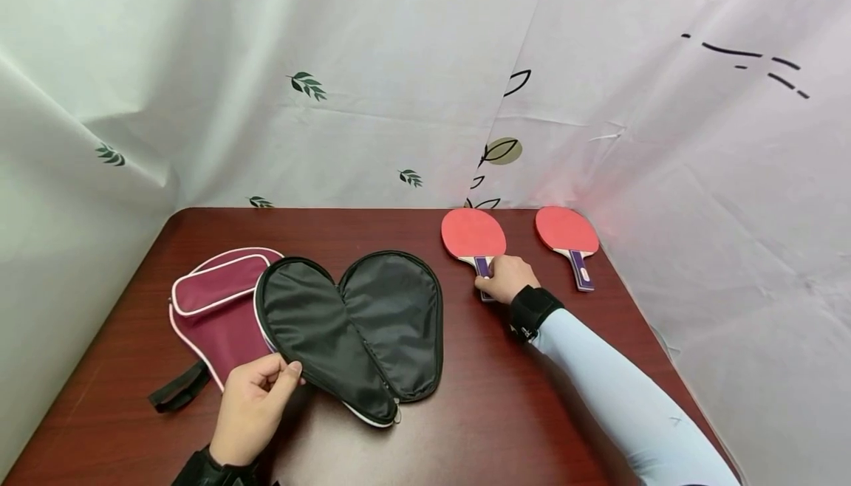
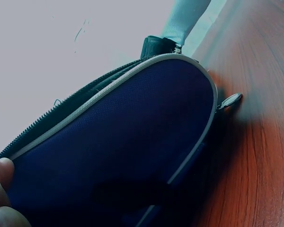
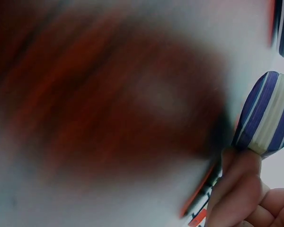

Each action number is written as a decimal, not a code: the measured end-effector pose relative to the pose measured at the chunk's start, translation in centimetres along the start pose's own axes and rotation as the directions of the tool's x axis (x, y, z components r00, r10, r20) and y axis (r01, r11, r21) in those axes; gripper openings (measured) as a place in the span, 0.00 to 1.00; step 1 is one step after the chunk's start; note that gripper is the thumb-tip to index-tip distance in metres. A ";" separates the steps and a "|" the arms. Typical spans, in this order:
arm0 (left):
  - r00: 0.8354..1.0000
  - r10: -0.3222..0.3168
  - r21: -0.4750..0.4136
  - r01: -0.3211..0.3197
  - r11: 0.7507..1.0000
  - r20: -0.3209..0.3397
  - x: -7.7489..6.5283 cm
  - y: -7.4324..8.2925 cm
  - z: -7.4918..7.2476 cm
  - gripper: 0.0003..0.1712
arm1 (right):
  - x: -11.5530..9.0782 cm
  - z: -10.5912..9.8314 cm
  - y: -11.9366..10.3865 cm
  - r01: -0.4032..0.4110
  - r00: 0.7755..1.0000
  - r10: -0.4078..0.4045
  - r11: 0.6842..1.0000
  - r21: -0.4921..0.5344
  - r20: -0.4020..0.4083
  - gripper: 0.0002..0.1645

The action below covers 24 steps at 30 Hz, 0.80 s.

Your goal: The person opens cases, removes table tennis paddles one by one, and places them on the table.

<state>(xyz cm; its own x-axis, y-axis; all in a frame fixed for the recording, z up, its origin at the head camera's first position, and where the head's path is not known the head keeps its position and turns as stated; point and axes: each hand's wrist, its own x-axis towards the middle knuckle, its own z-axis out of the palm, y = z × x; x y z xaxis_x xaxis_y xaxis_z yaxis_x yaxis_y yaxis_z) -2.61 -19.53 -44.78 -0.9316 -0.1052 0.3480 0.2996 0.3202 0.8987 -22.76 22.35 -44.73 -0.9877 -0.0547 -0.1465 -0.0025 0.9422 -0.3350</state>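
A person sits at a dark red wooden table (image 1: 505,412). An open paddle case (image 1: 352,327) lies on it, and everything else can be placed from this case.

The case is spread open like a book, showing its black inside. The left hand (image 1: 255,405) is at the near left edge of the case. Its thumb and fingers are curled and pinch the rim of the left flap. In the left wrist view the outside of the case (image 2: 132,151) looks dark blue with a pale edge, and a small zip pull (image 2: 231,100) hangs at its end, just over the table top.

A maroon case (image 1: 216,309) with a pink-white edge lies to the left of the open case, partly under it. A black strap (image 1: 178,390) sticks out from the maroon case toward the person.

To the right of the open case, a bit farther back, lies a red paddle (image 1: 473,235). The right hand (image 1: 508,278) is on its handle, with the fingers curled round it. In the right wrist view the end of the handle (image 3: 270,113) shows blue and white stripes, held by the fingertips (image 3: 236,184). The rest of that view is too blurry to read.

A second red paddle (image 1: 566,231) lies farther right of the open case, apart from the first one. No hand touches it.

A pale curtain with small leaf prints (image 1: 307,85) hangs behind the table.
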 end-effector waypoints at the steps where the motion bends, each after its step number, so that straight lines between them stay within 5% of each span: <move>1: 1.000 0.000 0.001 0.000 1.000 -0.001 0.0 0.0 0.0 0.26 | 0.1 0.0 0.1 -0.001 1.000 0.001 1.000 0.000 0.001 0.26; 24: 1.000 0.002 -0.003 -0.002 1.000 0.013 0.1 0.1 0.1 0.25 | 0.5 -1.2 1.5 -0.014 1.000 0.014 1.000 -0.010 0.024 0.26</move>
<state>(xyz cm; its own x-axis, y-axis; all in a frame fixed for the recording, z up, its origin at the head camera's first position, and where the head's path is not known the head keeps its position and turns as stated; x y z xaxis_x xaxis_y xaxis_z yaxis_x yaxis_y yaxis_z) -2.73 -19.40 -44.64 -0.9336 -0.0922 0.3463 0.3021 0.3175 0.8988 -23.45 24.09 -44.18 -0.9835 -0.0494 -0.1739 0.0096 0.9462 -0.3233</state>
